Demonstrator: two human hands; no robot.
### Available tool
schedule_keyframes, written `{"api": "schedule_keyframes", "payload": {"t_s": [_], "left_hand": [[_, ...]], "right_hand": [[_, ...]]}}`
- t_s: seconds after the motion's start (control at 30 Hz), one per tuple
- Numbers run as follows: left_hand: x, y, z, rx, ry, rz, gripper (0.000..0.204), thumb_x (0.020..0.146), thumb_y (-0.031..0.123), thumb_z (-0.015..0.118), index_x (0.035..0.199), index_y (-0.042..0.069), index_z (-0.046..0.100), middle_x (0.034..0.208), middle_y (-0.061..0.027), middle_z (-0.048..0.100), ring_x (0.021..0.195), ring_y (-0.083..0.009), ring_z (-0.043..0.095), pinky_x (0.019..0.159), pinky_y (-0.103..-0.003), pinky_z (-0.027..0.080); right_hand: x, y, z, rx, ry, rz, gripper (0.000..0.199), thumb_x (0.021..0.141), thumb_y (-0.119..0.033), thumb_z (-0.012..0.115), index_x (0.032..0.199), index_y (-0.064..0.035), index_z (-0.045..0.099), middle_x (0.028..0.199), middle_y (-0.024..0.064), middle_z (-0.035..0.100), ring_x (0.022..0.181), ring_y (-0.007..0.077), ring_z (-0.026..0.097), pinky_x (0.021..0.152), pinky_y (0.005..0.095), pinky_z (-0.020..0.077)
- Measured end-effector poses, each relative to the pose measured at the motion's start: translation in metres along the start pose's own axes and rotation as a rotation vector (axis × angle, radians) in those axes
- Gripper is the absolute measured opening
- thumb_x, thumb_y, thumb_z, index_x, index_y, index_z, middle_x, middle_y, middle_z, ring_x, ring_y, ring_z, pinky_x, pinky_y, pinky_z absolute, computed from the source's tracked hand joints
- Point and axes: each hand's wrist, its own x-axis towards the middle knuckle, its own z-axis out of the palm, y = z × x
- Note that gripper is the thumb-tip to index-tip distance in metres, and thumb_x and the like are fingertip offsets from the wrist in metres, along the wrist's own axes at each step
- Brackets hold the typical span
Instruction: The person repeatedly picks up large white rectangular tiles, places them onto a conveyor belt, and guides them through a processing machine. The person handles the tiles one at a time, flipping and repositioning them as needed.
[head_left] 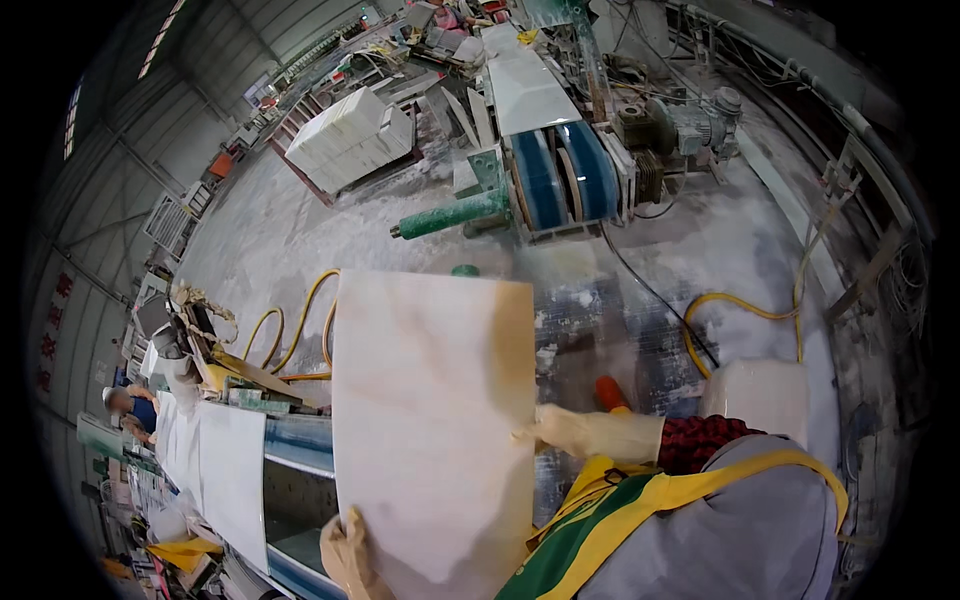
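I hold a large white marble-look tile (425, 420) flat in front of my chest, its veined face up. My left hand (347, 555), in a tan glove, grips the tile's near left corner. On the tile's right edge, about halfway down, my right hand (585, 433) in a matching glove clamps on. A red checked sleeve and a yellow-green apron strap show behind that hand.
A conveyor machine with blue belts (560, 175) carries another white tile (525, 90) ahead. Yellow hoses (300, 320) lie on the dusty wet floor. White tiles (215, 470) lie on a belt at my left. Stacked white slabs (350, 135) stand further off. A person (128, 405) works far left.
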Motion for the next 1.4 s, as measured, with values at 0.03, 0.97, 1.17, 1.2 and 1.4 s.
{"api": "schedule_keyframes", "payload": {"t_s": [0.03, 0.97, 1.17, 1.2, 1.4], "left_hand": [[0.013, 0.026, 0.016, -0.038, 0.006, 0.01, 0.06, 0.101, 0.056, 0.067, 0.105, -0.002, 0.077, 0.081, -0.0179, 0.073, 0.073, -0.0338, 0.067, 0.071, -0.044, 0.052], [0.104, 0.409, 0.443, -0.237, -0.706, 0.033, 0.066, 0.108, 0.062, 0.045, 0.119, 0.006, 0.078, 0.104, -0.013, 0.077, 0.094, -0.0286, 0.072, 0.088, -0.043, 0.052], [0.134, 0.433, 0.447, -0.181, -0.773, 0.113, 0.071, 0.108, 0.064, 0.039, 0.13, 0.006, 0.074, 0.114, -0.0165, 0.078, 0.108, -0.0346, 0.072, 0.098, -0.044, 0.05], [0.138, 0.438, 0.448, -0.21, -0.792, 0.161, 0.071, 0.108, 0.064, 0.039, 0.132, 0.006, 0.073, 0.116, -0.0162, 0.078, 0.11, -0.0342, 0.072, 0.099, -0.043, 0.05], [0.171, 0.426, 0.492, -0.466, -0.958, 0.109, 0.07, 0.109, 0.062, 0.04, 0.142, 0.007, 0.067, 0.127, -0.0139, 0.075, 0.114, -0.0306, 0.071, 0.104, -0.041, 0.049]], "right_hand": [[0.015, -0.02, -0.018, 0.012, 0.04, -0.028, 0.031, 0.105, -0.026, 0.071, 0.126, -0.0034, 0.071, 0.114, 0.0055, 0.074, 0.102, 0.0156, 0.067, 0.091, 0.035, 0.0552], [0.159, -0.16, -0.56, -0.582, 0.642, -0.197, 0.047, 0.098, -0.025, 0.077, 0.137, -0.0022, 0.065, 0.122, 0.0107, 0.074, 0.111, 0.0264, 0.07, 0.093, 0.0417, 0.056], [0.081, -0.219, -0.453, -1.12, 0.735, -0.421, 0.033, 0.109, -0.024, 0.056, 0.134, -0.005, 0.066, 0.121, 0.0157, 0.073, 0.109, 0.032, 0.069, 0.096, 0.0467, 0.0544], [0.072, -0.214, -0.447, -1.26, 0.748, -0.5, 0.032, 0.111, -0.024, 0.052, 0.132, -0.005, 0.067, 0.118, 0.0158, 0.074, 0.106, 0.0314, 0.07, 0.094, 0.0466, 0.0553], [0.02, -0.152, -0.391, -0.027, 0.788, 0.084, 0.043, 0.11, -0.038, 0.059, 0.137, -0.0047, 0.065, 0.125, 0.0096, 0.069, 0.105, 0.0189, 0.069, 0.09, 0.0376, 0.0573]]}}
